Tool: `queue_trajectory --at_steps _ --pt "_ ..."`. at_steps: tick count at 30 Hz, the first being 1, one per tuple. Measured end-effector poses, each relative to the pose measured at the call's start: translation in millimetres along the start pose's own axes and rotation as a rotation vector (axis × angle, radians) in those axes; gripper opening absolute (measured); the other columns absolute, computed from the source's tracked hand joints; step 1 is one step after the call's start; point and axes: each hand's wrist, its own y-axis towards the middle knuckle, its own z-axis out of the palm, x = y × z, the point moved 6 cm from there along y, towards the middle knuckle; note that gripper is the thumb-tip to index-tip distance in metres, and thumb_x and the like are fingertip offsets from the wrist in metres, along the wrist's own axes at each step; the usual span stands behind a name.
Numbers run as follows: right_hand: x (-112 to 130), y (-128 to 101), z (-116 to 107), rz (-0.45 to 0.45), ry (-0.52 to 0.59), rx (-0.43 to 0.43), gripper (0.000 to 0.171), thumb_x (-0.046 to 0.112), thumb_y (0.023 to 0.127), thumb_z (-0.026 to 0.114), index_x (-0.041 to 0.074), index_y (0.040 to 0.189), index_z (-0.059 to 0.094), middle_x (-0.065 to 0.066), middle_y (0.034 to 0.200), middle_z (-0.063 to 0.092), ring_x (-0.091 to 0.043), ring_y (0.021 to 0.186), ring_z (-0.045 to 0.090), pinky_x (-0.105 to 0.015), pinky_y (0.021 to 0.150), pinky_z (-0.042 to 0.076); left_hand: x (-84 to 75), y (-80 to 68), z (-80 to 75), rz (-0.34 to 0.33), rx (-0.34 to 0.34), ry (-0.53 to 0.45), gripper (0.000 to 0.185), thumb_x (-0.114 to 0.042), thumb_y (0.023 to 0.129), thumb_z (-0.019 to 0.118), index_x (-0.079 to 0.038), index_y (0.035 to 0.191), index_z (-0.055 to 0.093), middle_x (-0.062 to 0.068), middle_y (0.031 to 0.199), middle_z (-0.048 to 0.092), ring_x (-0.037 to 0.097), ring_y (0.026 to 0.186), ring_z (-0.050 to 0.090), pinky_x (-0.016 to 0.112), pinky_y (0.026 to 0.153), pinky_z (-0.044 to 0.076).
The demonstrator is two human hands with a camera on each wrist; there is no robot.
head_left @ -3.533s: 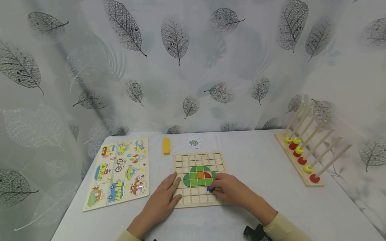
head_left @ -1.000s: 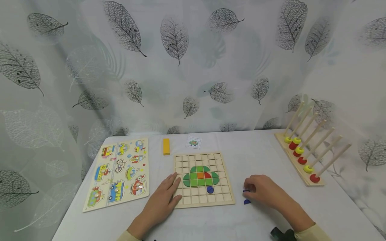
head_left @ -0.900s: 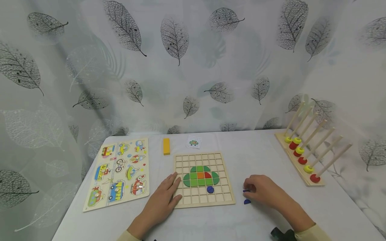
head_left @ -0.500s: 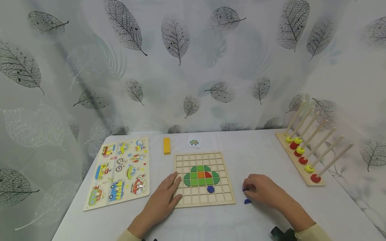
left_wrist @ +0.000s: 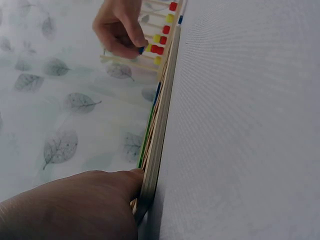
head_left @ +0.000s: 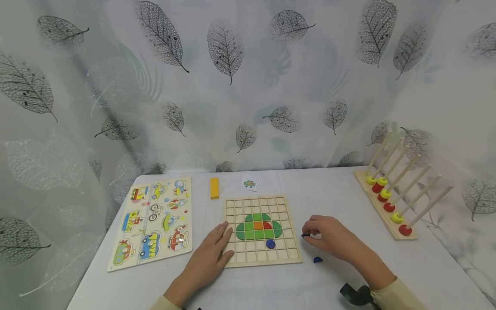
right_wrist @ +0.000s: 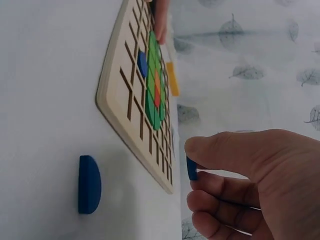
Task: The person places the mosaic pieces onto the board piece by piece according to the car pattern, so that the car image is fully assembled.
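Observation:
A wooden grid board [head_left: 286, 202] lies mid-table with a green car shape [head_left: 257, 226] and a blue circle [head_left: 271, 244] set in it. My left hand [head_left: 211, 254] rests flat on the board's left edge [left_wrist: 152, 170], fingers straight. My right hand [head_left: 329, 239] hovers just right of the board and pinches a small blue piece [head_left: 305, 235] [right_wrist: 191, 168] between thumb and fingers. Another blue half-round piece [head_left: 317, 259] [right_wrist: 89, 184] lies on the table below that hand.
A vehicle peg puzzle [head_left: 153, 221] lies at the left. A yellow block [head_left: 214, 188] and a small pattern card [head_left: 249, 183] sit behind the board. A peg rack with red and yellow rings [head_left: 389, 202] stands at the right. Leaf-print curtain behind.
My right hand set the blue circle in the board, moved right, picked up a blue piece off the table and now carries it back toward the board. The left hand stayed put.

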Motion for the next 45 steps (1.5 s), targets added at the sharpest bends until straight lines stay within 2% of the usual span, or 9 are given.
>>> queue_trajectory --at_steps 12,19,27,37,45 --pt "28 15 -3 -0.103 0.037 -0.036 0.015 0.016 0.092 0.090 0.023 0.096 0.077 0.019 0.088 0.059 -0.006 0.082 0.059 -0.025 0.072 0.058 -1.4 0.5 0.5 -0.006 0.006 -0.009 0.065 -0.033 0.110 0.066 -0.004 0.164 0.046 0.012 0.175 0.034 0.031 0.161 0.030 0.052 0.129 0.030" --pt "43 26 3 -0.128 0.052 -0.025 0.010 0.019 0.094 0.087 0.024 0.098 0.078 0.020 0.089 0.058 -0.004 0.084 0.058 -0.025 0.074 0.058 -1.1 -0.2 0.3 -0.009 0.007 -0.009 0.065 -0.033 0.109 0.067 -0.004 0.164 0.047 0.011 0.175 0.034 0.031 0.161 0.030 0.052 0.129 0.031" --pt "64 34 6 -0.216 0.089 -0.056 0.014 0.016 0.095 0.087 0.023 0.093 0.074 0.017 0.088 0.059 -0.007 0.083 0.059 -0.025 0.072 0.057 -2.0 0.1 -0.6 -0.008 0.006 -0.011 0.066 -0.032 0.109 0.067 -0.004 0.164 0.046 0.012 0.175 0.035 0.032 0.161 0.031 0.052 0.129 0.031" --pt "81 44 18 -0.245 0.135 -0.078 0.015 0.017 0.094 0.088 0.023 0.091 0.074 0.019 0.086 0.059 -0.005 0.080 0.057 -0.023 0.070 0.056 -1.8 0.0 -0.4 -0.010 0.005 -0.011 0.066 -0.033 0.109 0.067 -0.004 0.164 0.046 0.012 0.175 0.034 0.032 0.161 0.031 0.052 0.129 0.031" --pt "91 52 31 -0.204 0.120 -0.077 0.011 0.025 0.096 0.086 0.023 0.094 0.075 0.019 0.083 0.059 -0.004 0.077 0.054 -0.023 0.068 0.053 -3.0 -0.1 -2.6 -0.014 0.009 0.001 0.065 -0.033 0.109 0.067 -0.004 0.164 0.047 0.012 0.175 0.035 0.032 0.160 0.031 0.052 0.129 0.031"
